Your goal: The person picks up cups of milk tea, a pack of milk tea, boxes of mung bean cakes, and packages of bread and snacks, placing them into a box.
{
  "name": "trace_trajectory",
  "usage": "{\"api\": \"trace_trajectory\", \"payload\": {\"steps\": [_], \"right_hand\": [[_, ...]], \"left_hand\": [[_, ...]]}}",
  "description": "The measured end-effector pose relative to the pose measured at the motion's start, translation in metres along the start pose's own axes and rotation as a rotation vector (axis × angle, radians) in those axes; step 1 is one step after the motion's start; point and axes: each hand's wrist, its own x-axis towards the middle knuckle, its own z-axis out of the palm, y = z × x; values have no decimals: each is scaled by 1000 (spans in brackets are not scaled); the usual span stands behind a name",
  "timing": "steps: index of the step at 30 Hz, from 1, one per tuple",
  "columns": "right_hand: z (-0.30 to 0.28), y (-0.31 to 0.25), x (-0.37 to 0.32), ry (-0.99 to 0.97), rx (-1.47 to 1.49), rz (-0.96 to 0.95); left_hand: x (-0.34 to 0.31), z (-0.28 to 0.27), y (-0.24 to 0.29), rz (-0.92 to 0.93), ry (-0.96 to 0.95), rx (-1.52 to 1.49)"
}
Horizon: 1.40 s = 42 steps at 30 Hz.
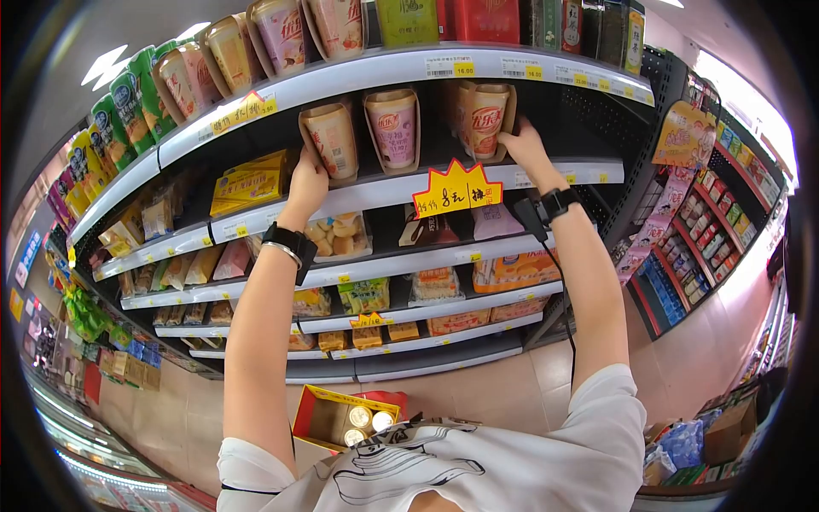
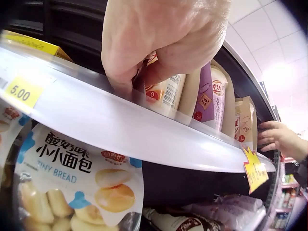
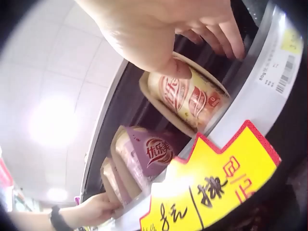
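Three paper-sleeved milk tea cups stand in a row on the shelf. My left hand [image 1: 308, 181] is at the left side of the cream cup [image 1: 331, 141]; in the left wrist view, the thumb and a finger [image 2: 122, 79] pinch its sleeve edge, partly hidden by the hand. A purple cup [image 1: 393, 132] stands in the middle, apart from both hands. At the right end, my right hand [image 1: 526, 147] touches the side of the cream-and-red cup [image 1: 485, 121]. Its thumb [image 3: 180, 69] lies against the cup front in the right wrist view, while the other fingers extend loosely beside it.
A yellow starburst price sign [image 1: 459, 189] hangs on the shelf edge [image 1: 358, 198] below the cups. Yellow boxes [image 1: 248, 183] lie to the left. More cups [image 1: 277, 34] line the shelf above, and bread bags [image 1: 337, 235] sit below. An open carton [image 1: 328, 414] stands on the floor.
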Motion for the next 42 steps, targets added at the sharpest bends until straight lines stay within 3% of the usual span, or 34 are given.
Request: {"api": "trace_trajectory", "payload": {"steps": [2, 5, 13, 28, 30, 31, 32, 34, 35, 36, 37, 39, 42], "right_hand": [[3, -3, 9, -241, 357, 222], [8, -16, 11, -299, 406, 194], [30, -23, 9, -244, 132, 79], [33, -22, 3, -204, 170, -79], [32, -20, 5, -214, 132, -127], [34, -15, 8, -233, -4, -110], [31, -22, 5, -236, 54, -81], [37, 12, 17, -346, -241, -289], [16, -33, 4, -406, -84, 146], [30, 4, 8, -226, -39, 6], [22, 3, 3, -251, 95, -102], [14, -21, -34, 83, 102, -247], [-2, -68, -98, 56, 326, -321]], "left_hand": [[0, 0, -1, 43, 23, 27], [2, 1, -5, 83, 45, 38], [0, 2, -4, 59, 48, 55], [0, 1, -2, 61, 63, 117], [-3, -1, 12, 4, 16, 3], [-4, 3, 11, 118, 104, 17], [-4, 4, 7, 145, 111, 15], [-13, -3, 18, 84, 127, 49], [-20, -1, 13, 115, 172, -52], [-31, 0, 5, 193, 276, 79], [-53, -10, 17, 219, 256, 120], [-99, -33, 39, 214, 148, 62], [-170, -51, 3, 192, -5, 137]]}}
